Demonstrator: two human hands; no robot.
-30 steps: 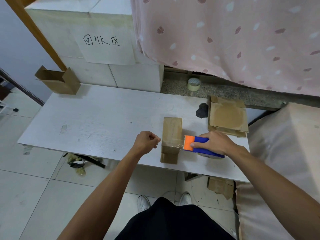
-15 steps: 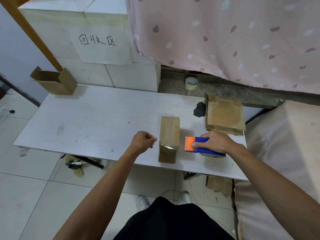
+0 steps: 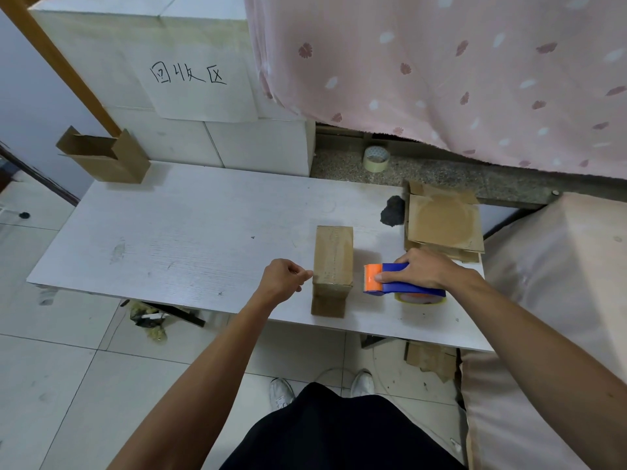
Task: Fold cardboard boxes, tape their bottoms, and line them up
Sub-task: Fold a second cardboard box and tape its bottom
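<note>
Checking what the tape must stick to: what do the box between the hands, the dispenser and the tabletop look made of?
Box: matte brown cardboard, with a glossy strip on top, likely clear tape. Dispenser: smooth hard plastic by its even sheen, blue and orange. Tabletop: white board with faint grain lines, probably laminate, scuffed.

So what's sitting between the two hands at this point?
The head view shows the box standing between them. The left hand is close by its left edge, and the right hand grips the dispenser on the box's right.
</note>
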